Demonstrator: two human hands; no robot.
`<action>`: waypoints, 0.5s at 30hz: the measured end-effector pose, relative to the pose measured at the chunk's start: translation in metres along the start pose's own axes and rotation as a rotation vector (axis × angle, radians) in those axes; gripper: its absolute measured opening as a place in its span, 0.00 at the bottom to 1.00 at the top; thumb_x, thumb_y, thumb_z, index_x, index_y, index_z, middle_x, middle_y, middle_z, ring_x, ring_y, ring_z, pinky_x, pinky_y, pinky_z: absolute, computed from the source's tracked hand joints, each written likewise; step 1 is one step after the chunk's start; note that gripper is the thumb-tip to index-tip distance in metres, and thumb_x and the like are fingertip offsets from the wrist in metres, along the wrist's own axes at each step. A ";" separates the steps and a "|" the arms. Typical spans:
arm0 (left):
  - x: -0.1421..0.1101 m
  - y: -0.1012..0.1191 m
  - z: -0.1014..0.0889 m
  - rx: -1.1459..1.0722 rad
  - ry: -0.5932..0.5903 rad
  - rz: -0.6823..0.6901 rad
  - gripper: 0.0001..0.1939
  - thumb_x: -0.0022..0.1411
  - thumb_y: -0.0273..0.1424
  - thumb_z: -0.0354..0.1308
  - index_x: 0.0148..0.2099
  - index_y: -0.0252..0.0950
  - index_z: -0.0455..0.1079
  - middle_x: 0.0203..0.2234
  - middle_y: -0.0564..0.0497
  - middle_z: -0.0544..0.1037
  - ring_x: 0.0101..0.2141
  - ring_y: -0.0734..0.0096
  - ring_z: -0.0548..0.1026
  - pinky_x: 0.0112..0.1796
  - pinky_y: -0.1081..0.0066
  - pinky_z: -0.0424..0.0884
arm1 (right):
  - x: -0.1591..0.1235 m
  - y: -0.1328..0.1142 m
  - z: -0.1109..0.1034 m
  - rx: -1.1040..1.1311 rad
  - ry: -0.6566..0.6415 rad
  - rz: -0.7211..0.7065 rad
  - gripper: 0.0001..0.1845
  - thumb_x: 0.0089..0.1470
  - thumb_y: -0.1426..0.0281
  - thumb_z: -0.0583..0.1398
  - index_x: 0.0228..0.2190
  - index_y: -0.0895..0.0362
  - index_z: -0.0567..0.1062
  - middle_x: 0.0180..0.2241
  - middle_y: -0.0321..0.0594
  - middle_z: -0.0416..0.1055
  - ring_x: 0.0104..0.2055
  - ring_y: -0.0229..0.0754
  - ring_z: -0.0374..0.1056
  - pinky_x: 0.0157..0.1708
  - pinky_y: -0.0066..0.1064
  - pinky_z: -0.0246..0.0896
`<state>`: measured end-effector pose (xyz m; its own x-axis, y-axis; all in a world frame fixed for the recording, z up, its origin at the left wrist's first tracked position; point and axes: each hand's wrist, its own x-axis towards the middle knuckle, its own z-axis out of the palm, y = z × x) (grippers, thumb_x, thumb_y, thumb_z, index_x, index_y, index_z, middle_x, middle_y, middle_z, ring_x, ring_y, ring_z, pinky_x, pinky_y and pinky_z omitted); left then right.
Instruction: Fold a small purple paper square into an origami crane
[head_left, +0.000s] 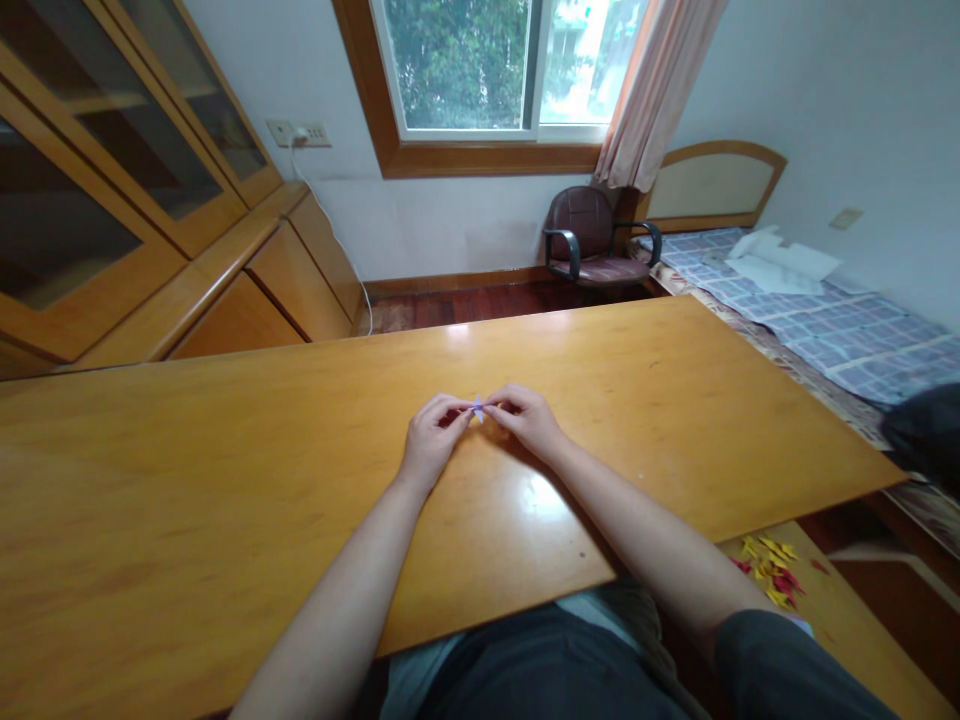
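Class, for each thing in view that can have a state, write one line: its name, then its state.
Purple piece, held at both sides
Left hand, pinching it
Right hand, pinching it
Glass cabinet doors, shut
Curtain, gathered to one side
Plug, in its socket
Chair, upright
Yellow and red pieces, loosely heaped

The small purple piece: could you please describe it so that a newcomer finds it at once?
Find the long yellow-brown wooden table. Over it, the bare left hand and bare right hand come close. Pinched between them is a tiny, pointed, pale purple piece, its colour unlike skin or wood.
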<state>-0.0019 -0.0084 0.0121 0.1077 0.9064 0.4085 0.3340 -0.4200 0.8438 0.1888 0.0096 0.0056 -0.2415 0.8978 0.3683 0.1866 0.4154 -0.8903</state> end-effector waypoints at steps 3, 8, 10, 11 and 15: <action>0.000 -0.002 0.000 0.008 -0.001 -0.005 0.07 0.63 0.35 0.60 0.38 0.38 0.77 0.31 0.50 0.77 0.32 0.69 0.75 0.35 0.71 0.71 | 0.000 0.000 0.001 -0.003 0.002 0.019 0.13 0.57 0.58 0.63 0.32 0.56 0.80 0.27 0.37 0.73 0.26 0.37 0.64 0.27 0.28 0.59; 0.000 -0.002 0.000 0.022 0.007 0.001 0.07 0.63 0.35 0.60 0.37 0.38 0.77 0.31 0.50 0.77 0.32 0.68 0.75 0.35 0.70 0.71 | 0.001 -0.002 0.001 -0.031 0.010 0.006 0.14 0.57 0.58 0.63 0.32 0.56 0.80 0.27 0.37 0.73 0.26 0.36 0.63 0.28 0.29 0.59; -0.001 -0.001 0.000 0.030 0.011 0.004 0.07 0.63 0.35 0.60 0.37 0.38 0.77 0.30 0.50 0.77 0.32 0.69 0.75 0.35 0.70 0.71 | 0.001 -0.002 0.001 -0.037 0.010 -0.003 0.13 0.57 0.59 0.63 0.31 0.56 0.80 0.26 0.37 0.73 0.25 0.36 0.63 0.28 0.29 0.59; -0.001 -0.001 0.000 0.034 0.013 0.004 0.07 0.63 0.34 0.60 0.36 0.38 0.77 0.30 0.50 0.77 0.32 0.69 0.75 0.35 0.70 0.71 | 0.001 -0.002 0.000 -0.036 0.010 -0.006 0.13 0.57 0.59 0.63 0.31 0.56 0.80 0.26 0.37 0.72 0.25 0.36 0.63 0.28 0.29 0.59; -0.001 -0.001 0.000 0.039 0.020 0.005 0.06 0.63 0.33 0.60 0.36 0.38 0.77 0.31 0.51 0.77 0.32 0.69 0.75 0.35 0.71 0.71 | 0.001 -0.001 0.000 -0.036 0.009 -0.014 0.13 0.58 0.59 0.63 0.31 0.56 0.80 0.26 0.36 0.72 0.26 0.36 0.63 0.29 0.29 0.59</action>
<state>-0.0022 -0.0088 0.0106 0.0909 0.9030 0.4199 0.3697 -0.4221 0.8278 0.1882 0.0099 0.0069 -0.2362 0.8929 0.3834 0.2174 0.4331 -0.8747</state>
